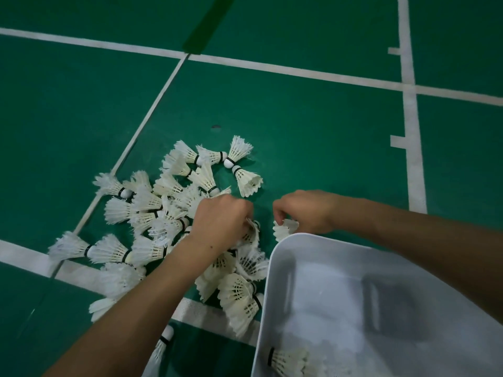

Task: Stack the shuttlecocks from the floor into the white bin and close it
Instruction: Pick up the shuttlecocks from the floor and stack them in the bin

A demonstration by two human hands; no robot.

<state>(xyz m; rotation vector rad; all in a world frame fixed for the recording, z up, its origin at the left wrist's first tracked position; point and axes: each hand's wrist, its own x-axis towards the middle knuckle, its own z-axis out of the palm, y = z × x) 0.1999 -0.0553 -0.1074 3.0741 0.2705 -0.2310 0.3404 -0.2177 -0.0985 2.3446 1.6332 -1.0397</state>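
Note:
Several white feather shuttlecocks (152,213) lie in a loose pile on the green court floor. My left hand (220,221) reaches into the pile's right side, fingers curled round a shuttlecock (251,234) whose feathers show under the knuckles. My right hand (304,210) pinches another shuttlecock (284,229) just beyond the far rim of the white bin (272,268). The open bin stands at the lower right, and a short stack of shuttlecocks (288,360) lies on its bottom near the front.
White court lines (411,131) cross the green floor. One shuttlecock (163,341) lies apart under my left forearm. A dark grey patch (392,308) shows on the bin's inside. No lid is in view.

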